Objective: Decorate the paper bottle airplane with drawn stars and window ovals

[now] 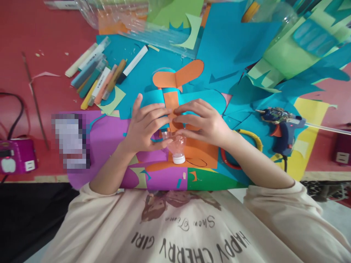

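A clear plastic bottle (pixel 177 145), wrapped in blue paper, lies with its white cap (pixel 179 159) towards me. An orange paper strip (pixel 171 100) runs along its top, and folded orange paper ovals (pixel 189 73) stand at the far end. Blue paper wings (pixel 201 96) spread from its sides. My left hand (pixel 145 126) grips the bottle from the left, fingers on the strip and thumb by the neck. From the right, my right hand (pixel 204 122) closes on it, fingertips pressing the strip. The fingers partly hide the bottle's middle.
Several markers (pixel 95 78) lie at the left beyond a phone (pixel 71 140). A glue gun (pixel 285 128) with a glue stick rests at the right, near a yellow and red handle loop (pixel 251 137). Coloured paper scraps and clear plastic (pixel 115 14) cover the far side.
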The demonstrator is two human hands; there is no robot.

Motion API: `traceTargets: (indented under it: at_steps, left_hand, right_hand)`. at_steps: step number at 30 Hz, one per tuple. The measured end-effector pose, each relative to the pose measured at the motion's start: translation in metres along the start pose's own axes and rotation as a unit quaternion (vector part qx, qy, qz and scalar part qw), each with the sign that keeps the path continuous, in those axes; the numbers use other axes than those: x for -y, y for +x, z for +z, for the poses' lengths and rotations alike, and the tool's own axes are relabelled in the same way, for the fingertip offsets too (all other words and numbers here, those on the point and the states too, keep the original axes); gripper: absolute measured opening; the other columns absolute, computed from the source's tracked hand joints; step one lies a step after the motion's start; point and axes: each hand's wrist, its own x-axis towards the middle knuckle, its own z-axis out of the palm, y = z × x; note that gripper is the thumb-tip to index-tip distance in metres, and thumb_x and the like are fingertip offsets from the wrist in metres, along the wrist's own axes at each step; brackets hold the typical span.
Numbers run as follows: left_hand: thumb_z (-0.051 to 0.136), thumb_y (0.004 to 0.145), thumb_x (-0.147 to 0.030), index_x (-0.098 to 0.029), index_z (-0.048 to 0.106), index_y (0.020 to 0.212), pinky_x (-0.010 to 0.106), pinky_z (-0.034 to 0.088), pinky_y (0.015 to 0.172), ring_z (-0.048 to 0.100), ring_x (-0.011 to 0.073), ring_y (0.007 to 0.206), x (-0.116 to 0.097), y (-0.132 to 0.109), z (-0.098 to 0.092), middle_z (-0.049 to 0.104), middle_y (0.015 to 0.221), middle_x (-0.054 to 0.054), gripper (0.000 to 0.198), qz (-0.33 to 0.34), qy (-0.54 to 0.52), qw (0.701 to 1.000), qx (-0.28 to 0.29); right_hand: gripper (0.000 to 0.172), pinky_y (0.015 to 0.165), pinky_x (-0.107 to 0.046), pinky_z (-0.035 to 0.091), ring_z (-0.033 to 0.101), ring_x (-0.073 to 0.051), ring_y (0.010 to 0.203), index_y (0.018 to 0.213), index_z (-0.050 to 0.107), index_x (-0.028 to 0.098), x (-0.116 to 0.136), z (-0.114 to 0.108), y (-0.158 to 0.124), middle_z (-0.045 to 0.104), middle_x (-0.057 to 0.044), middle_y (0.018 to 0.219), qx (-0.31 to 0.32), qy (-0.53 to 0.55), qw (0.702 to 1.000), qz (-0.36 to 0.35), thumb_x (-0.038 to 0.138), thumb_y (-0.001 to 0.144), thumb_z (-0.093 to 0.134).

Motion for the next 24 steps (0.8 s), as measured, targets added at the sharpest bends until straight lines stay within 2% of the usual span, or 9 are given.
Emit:
traceTargets:
  at_steps: [4,7,12,15,18,24]
  left_hand:
    - [0.050,0.097,-0.050,-0.025,0.052,0.116,0.049,0.021,0.128,0.059,0.0188,0.125,0.002,0.000,-0.001,0.069,0.120,0.000,0.031,0.008,0.002,1.000,0.008]
    - [0.053,0.095,-0.048,-0.024,0.052,0.117,0.046,0.022,0.128,0.061,0.0185,0.124,0.003,-0.001,0.000,0.071,0.118,0.002,0.033,0.022,0.001,1.000,0.005]
    - [0.046,0.098,-0.053,-0.030,0.047,0.117,0.057,0.034,0.121,0.063,0.0210,0.123,0.003,-0.004,0.003,0.069,0.122,0.000,0.030,-0.006,-0.005,1.000,0.029]
    - [0.046,0.098,-0.049,-0.033,0.047,0.116,0.053,0.027,0.126,0.060,0.0171,0.127,0.003,-0.005,0.003,0.068,0.122,-0.004,0.025,0.001,-0.009,0.999,0.042]
    - [0.047,0.099,-0.045,-0.031,0.050,0.118,0.046,0.020,0.129,0.059,0.0142,0.127,0.003,-0.003,0.003,0.068,0.120,-0.004,0.024,0.017,-0.009,0.999,0.025]
    - [0.048,0.099,-0.045,-0.029,0.051,0.121,0.043,0.018,0.129,0.063,0.0143,0.123,0.003,0.000,-0.001,0.070,0.119,-0.004,0.027,0.023,-0.008,0.999,0.027]
  right_hand:
    - [0.015,0.079,-0.035,0.053,0.068,-0.018,0.093,0.098,0.062,0.021,0.002,0.005,-0.001,0.072,-0.007,0.104,-0.039,0.021,0.999,0.009,0.035,0.097,0.057]
    - [0.015,0.080,-0.036,0.052,0.068,-0.018,0.092,0.096,0.064,0.021,0.003,0.008,0.000,0.072,-0.006,0.101,-0.052,0.039,0.997,0.037,0.035,0.097,0.058]
    - [0.017,0.080,-0.038,0.053,0.067,-0.019,0.092,0.090,0.064,0.021,0.003,0.012,0.003,0.070,-0.005,0.096,-0.056,0.049,0.994,0.082,0.033,0.098,0.055]
    - [0.012,0.079,-0.037,0.054,0.066,-0.018,0.092,0.090,0.061,0.021,0.004,0.014,0.006,0.069,-0.005,0.094,-0.073,0.058,0.992,0.081,0.030,0.097,0.056]
    - [0.011,0.078,-0.035,0.053,0.065,-0.018,0.092,0.089,0.059,0.021,0.005,0.016,0.007,0.067,-0.004,0.091,-0.083,0.076,0.990,0.087,0.027,0.097,0.057]
    - [0.010,0.080,-0.036,0.053,0.063,-0.018,0.092,0.089,0.058,0.021,0.007,0.016,0.007,0.065,-0.004,0.091,-0.083,0.099,0.985,0.111,0.027,0.096,0.057]
